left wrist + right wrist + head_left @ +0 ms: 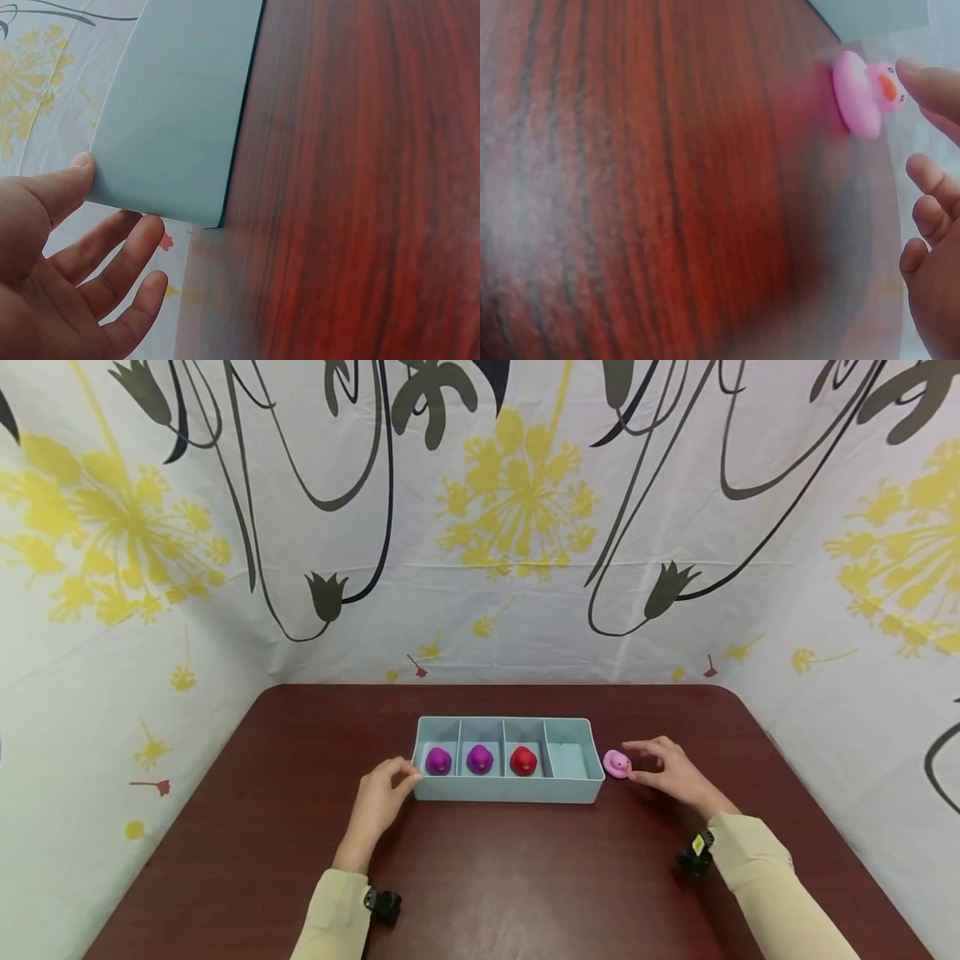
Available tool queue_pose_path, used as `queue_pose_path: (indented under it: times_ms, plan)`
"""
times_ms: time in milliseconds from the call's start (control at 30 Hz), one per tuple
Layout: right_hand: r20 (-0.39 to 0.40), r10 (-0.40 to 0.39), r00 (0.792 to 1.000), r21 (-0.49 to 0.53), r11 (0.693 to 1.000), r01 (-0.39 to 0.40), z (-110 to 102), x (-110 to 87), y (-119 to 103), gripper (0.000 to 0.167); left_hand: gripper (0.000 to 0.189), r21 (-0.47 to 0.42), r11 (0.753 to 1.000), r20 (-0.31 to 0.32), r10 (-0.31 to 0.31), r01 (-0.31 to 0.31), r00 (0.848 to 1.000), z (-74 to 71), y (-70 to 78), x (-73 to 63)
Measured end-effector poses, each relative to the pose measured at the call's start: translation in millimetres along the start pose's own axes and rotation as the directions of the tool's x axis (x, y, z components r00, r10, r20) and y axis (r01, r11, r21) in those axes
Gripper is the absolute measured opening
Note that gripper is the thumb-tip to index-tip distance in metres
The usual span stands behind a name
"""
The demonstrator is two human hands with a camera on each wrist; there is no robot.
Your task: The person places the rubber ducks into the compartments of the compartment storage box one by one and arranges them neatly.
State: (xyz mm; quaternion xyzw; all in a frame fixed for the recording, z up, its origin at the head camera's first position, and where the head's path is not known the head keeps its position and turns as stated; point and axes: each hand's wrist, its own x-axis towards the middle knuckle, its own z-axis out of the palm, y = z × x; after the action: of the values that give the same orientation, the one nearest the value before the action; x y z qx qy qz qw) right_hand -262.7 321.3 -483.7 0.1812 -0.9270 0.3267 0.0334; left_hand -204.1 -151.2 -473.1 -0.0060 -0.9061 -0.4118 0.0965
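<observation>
A pale blue divided box (510, 789) stands on the dark red-brown table. My left hand (381, 797) grips its left end, with the thumb (81, 161) on the front wall at the rim and fingers against the end wall. Two purple toy ducks (480, 759) sit in the two left compartments and a red one (523, 761) in the third. The rightmost compartment (570, 760) holds nothing. Beside the box's right end, a pink toy duck (617, 764) sits on the table. My right hand (671, 772) is at it, thumb and forefinger spread, the thumb overlapping its head in the right wrist view.
The table (480, 877) reaches back to a white curtain (480, 635) with yellow and grey plant prints, which also hangs along both sides. A small black camera (384, 906) is strapped on the left wrist and another (695, 856) on the right.
</observation>
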Motion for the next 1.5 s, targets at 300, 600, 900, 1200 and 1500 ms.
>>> queue_pose_path:
  times_ms: [300,600,900,1200,1500]
  plan:
    - [0.037,0.033,0.999,-0.003,0.999,-0.033,3.2,4.5,3.3,0.04,0.005,-0.008,1.0,0.003,0.008,-0.008,1.0,-0.5,0.4,-0.5]
    - [0.033,0.017,0.999,-0.031,0.999,-0.016,8.1,8.6,6.1,0.039,0.009,-0.011,1.0,-0.003,0.017,-0.017,1.0,0.4,-0.3,-0.1]
    - [0.02,0.037,0.999,-0.03,0.999,-0.036,12.1,9.0,4.7,0.035,0.005,-0.012,1.0,-0.006,0.012,-0.012,1.0,-0.2,-0.4,-0.2]
    - [0.029,0.085,0.996,-0.026,0.996,-0.084,14.9,9.6,8.1,0.037,0.013,-0.012,1.0,-0.005,0.013,-0.013,1.0,0.4,-0.6,0.0]
    - [0.029,0.092,0.995,-0.037,0.995,-0.091,13.6,8.7,4.4,0.042,0.012,-0.006,1.0,-0.008,0.017,-0.017,1.0,0.6,-1.6,0.5]
